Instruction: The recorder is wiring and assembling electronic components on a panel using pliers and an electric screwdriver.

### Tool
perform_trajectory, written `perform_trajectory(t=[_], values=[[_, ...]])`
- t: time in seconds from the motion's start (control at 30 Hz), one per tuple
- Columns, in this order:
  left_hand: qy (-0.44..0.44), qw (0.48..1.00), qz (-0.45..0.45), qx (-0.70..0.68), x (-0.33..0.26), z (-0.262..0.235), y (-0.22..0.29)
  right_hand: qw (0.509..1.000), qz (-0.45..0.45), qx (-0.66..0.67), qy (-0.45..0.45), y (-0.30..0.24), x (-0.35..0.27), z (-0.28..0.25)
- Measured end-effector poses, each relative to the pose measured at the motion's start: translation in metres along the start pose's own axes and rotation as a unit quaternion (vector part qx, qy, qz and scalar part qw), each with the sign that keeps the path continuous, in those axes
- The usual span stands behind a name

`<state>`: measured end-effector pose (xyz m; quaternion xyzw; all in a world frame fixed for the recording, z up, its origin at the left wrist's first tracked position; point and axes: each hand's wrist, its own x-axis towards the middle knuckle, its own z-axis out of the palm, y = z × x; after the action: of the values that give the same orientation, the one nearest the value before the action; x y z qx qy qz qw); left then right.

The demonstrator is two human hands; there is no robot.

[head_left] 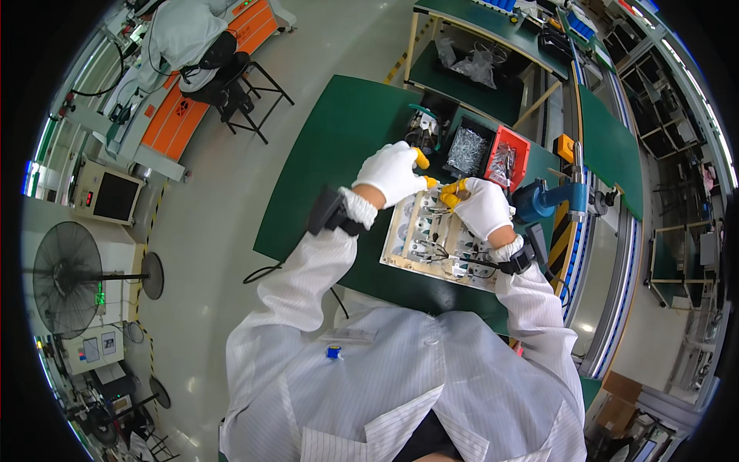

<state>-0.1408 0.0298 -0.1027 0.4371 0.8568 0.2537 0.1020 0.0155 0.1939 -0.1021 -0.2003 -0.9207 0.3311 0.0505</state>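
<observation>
Both my hands wear white gloves with yellow fingertips, over a shallow cream-framed unit (399, 231) with metal parts and dark wires inside. My left hand (389, 174) is at the unit's far left corner, its yellow fingertips apart and nothing visible between them. Close beside it, my right hand (483, 209) bends over the unit's far edge. Its yellow fingertips are drawn together; whatever they pinch is too small or hidden. Just beyond the hands stand a black bin (467, 149) of small metal fasteners and a red bin (521, 148) with more small metal pieces.
A green tabletop (323, 154) carries the work. Green-handled tools (423, 127) lie beyond my left hand. Right of the unit stands a blue bench press (548, 199). A shelved green table (493, 31) is behind. Far left, a person (185, 38) sits by an orange cabinet (177, 127).
</observation>
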Motion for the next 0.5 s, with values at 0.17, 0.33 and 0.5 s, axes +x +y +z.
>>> perform_trajectory(t=[0.17, 0.33, 0.5], values=[[-0.148, 0.983, 0.024, -0.111, 0.03, 0.006, -0.02, 0.997, -0.003, -0.073, -0.031, -0.009, 0.005, -0.005], [-0.242, 0.947, 0.03, -0.207, 0.04, 0.02, -0.036, 0.995, -0.014, -0.085, -0.047, -0.018, 0.005, -0.009], [-0.245, 0.95, 0.025, -0.193, 0.039, 0.026, -0.036, 0.992, -0.016, -0.097, -0.079, -0.024, 0.006, -0.015]])
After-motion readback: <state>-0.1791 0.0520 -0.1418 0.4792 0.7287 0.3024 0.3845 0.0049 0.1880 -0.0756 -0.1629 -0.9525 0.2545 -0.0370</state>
